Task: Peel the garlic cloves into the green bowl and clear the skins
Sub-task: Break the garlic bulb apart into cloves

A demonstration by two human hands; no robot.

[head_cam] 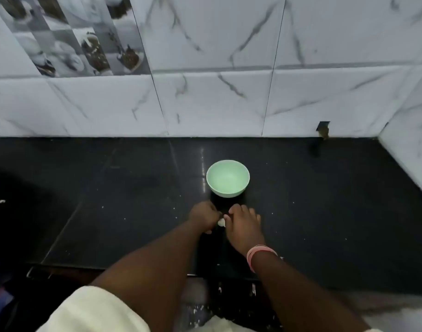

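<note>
- The green bowl [228, 178] sits on the black counter [325, 200], just beyond both hands; nothing shows inside it
- The left hand [204, 216] and right hand [244, 224] meet over a small white garlic clove [221, 222], fingers curled toward it
- Both seem to pinch the clove, though most of it is hidden between the fingers
- Pale skin flecks [102, 207] dot the counter, too small to count
- Pink bangles [259, 254] circle the right wrist

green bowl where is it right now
In the head view the round pale green bowl stands centre on the black countertop, just beyond both hands.
</note>
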